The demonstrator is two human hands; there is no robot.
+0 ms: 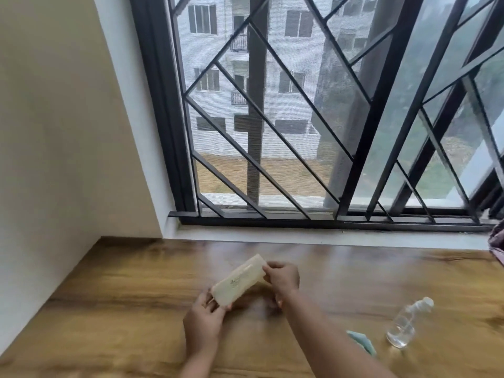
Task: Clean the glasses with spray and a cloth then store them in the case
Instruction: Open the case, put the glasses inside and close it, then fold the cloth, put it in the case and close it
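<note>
Cream case [237,280] (closed) spans both grips, L hand [203,320] & R hand [282,276] clamped on ends

A cream case [237,281], a pale blue-green cloth [362,341], a clear spray bottle [407,323] with white cap, on a brown wood-grain bench [109,309].

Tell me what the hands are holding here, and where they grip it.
A cream case, held by its two ends: left hand at the near end, right hand at the far end.
</note>
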